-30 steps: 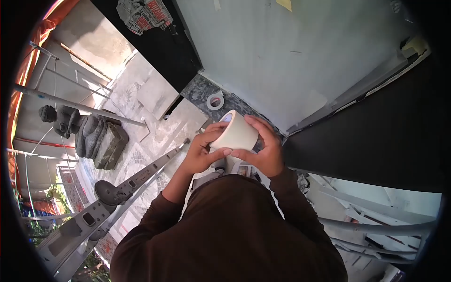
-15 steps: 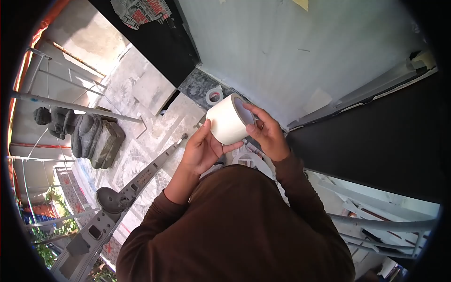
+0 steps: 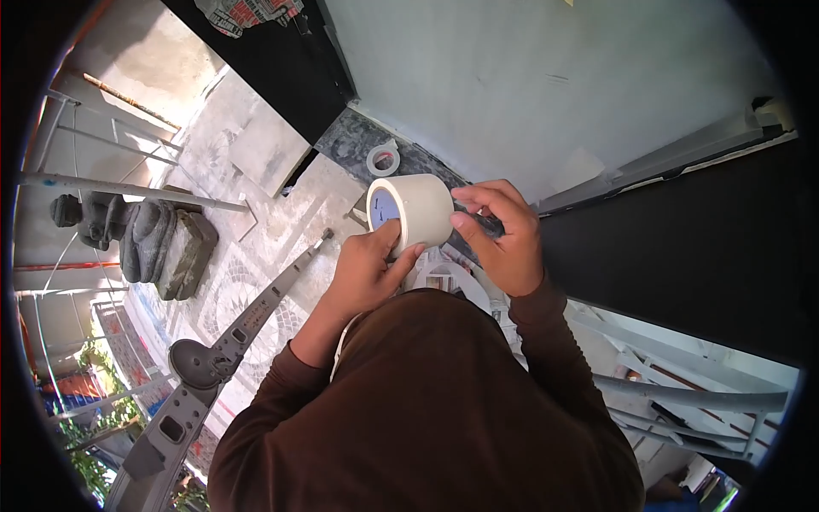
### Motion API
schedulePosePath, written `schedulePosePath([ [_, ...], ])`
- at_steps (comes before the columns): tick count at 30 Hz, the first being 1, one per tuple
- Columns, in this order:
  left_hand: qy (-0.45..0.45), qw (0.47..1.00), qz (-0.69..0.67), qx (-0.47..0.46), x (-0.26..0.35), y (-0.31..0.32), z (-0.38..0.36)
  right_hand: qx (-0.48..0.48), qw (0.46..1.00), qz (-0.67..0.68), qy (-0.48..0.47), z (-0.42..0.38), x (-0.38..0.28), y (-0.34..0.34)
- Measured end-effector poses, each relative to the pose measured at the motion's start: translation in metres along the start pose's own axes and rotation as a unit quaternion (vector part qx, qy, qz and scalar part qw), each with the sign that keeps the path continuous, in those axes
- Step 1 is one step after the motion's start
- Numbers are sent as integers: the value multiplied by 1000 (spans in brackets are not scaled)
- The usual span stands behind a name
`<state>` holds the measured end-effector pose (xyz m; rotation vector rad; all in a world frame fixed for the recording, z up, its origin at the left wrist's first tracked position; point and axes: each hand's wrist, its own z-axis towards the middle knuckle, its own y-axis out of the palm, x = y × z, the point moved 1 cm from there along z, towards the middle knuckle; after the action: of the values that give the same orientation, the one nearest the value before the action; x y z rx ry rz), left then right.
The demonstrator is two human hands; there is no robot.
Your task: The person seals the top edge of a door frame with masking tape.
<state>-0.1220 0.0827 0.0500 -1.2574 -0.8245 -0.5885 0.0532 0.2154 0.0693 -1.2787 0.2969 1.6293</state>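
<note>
A wide roll of cream masking tape (image 3: 429,209) is held up in front of my chest, its blue-lined core turned to the left. My left hand (image 3: 363,266) grips its lower left side, fingers reaching into the core and thumb along the outer face. At the roll's right edge is my right hand (image 3: 505,235), thumb and fingers apart, fingertips right by the tape. Behind the roll, a smaller white roll of tape (image 3: 383,159) lies on a dark marbled slab (image 3: 345,141).
A pale grey panel (image 3: 529,94) and black boards (image 3: 674,256) rise ahead and to the right. On the left are a folding ladder (image 3: 194,365), a grey stone statue (image 3: 162,243) and metal rails (image 3: 128,189). Newspaper (image 3: 243,13) is stuck on the black board at top.
The tape roll has been turned so its core opening faces left instead of right. My left fingers have gone into the core, and my right hand has come off it to the outer edge.
</note>
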Motion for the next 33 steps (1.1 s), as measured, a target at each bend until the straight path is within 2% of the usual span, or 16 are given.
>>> schedulePosePath([
  [2,36,999,41,-4,-1,0,-1,-17,1000,12,-9,6,-2,7],
  [4,90,994,67,-16,-3,1,-2,-84,996,28,-27,10,0,14],
  [8,77,992,101,-24,2,-6,-6,-104,993,55,-21,4,11,23],
  [12,105,986,124,-26,-1,-9,-9,-96,993,73,-1,-2,4,32],
  [14,105,986,126,-35,-1,-9,-13,-105,991,-32,-76,-4,7,37],
  [18,90,991,94,-30,-1,-8,-19,-114,985,-40,-121,-12,17,39],
  [21,55,997,31,-38,-6,-8,-24,-125,986,9,-107,-23,12,38],
  [23,35,998,-4,-43,-8,-8,-25,-24,997,49,-53,-24,7,39],
  [25,75,996,14,-48,-7,-9,-23,-34,997,62,-39,-25,16,42],
  [29,84,994,59,-40,-7,-11,-22,-33,992,121,22,-30,15,45],
  [31,97,988,115,36,-4,-12,-22,-25,994,102,13,-30,14,44],
  [32,97,988,114,35,-1,-14,-19,-20,996,84,2,-30,13,44],
  [33,149,972,168,68,4,-17,-14,-21,996,85,3,-31,17,46],
])
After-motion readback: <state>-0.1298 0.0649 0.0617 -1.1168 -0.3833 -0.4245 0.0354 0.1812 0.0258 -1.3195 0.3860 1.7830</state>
